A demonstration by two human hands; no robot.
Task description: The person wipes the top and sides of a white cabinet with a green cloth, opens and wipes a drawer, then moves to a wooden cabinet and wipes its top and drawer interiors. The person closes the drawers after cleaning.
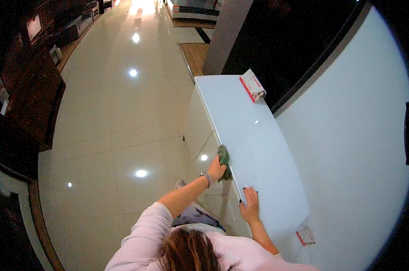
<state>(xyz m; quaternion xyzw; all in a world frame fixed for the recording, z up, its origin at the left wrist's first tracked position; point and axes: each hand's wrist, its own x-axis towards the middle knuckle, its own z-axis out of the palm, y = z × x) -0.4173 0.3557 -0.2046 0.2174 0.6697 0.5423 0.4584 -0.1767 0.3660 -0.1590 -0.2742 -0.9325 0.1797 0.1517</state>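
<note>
A long white cabinet (252,135) with a glossy top and pale front panels stands before me. My left hand (218,169), with a bracelet at the wrist, grips a green cloth (224,159). The bunched cloth lies against the cabinet's front top edge, partly hanging over the front. Palm down, my right hand (250,206) rests on the white top close to that same edge, its thumb spread from the fingers. It holds nothing.
A folded sign card (253,86) with print stands at the cabinet's far end. Another small printed card (305,237) is by the near right end. A white wall (340,135) rises on the right. Dark wooden furniture (31,95) stands left across the shiny tiled floor (123,111).
</note>
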